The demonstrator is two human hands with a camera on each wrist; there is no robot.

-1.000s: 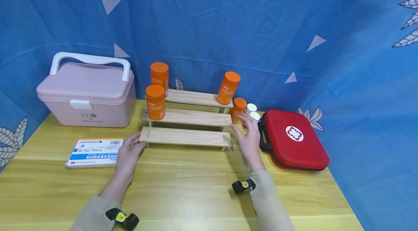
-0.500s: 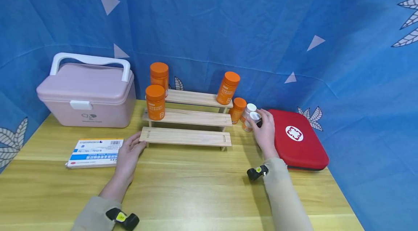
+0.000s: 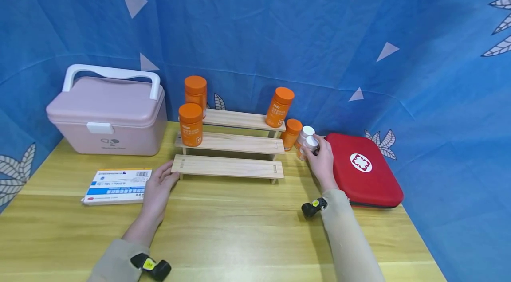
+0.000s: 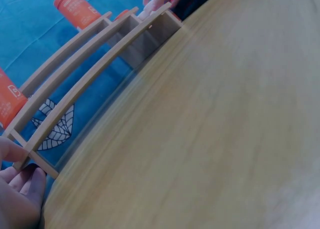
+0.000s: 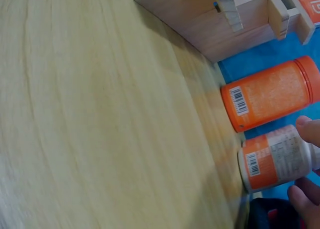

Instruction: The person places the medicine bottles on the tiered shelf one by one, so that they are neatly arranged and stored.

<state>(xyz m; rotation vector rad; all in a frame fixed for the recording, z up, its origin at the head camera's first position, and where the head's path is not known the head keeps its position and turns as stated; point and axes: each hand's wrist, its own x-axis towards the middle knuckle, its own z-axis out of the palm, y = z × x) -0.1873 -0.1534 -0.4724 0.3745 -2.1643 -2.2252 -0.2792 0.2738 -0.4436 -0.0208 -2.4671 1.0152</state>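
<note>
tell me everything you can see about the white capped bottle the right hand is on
The white-capped bottle is small, with an orange-and-white printed label and a barcode, seemingly plastic. It stands upright on the wooden table, between the red first-aid case and an orange-capped bottle, beside a second white-capped one. The right hand grips it with its fingertips.

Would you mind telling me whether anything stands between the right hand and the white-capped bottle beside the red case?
Nothing visible does: the right hand already grips the white-capped bottle on the table, next to a second one.

orange bottles [image 3: 190, 124], red case [image 3: 363, 168], pink box [image 3: 107, 113]
</note>
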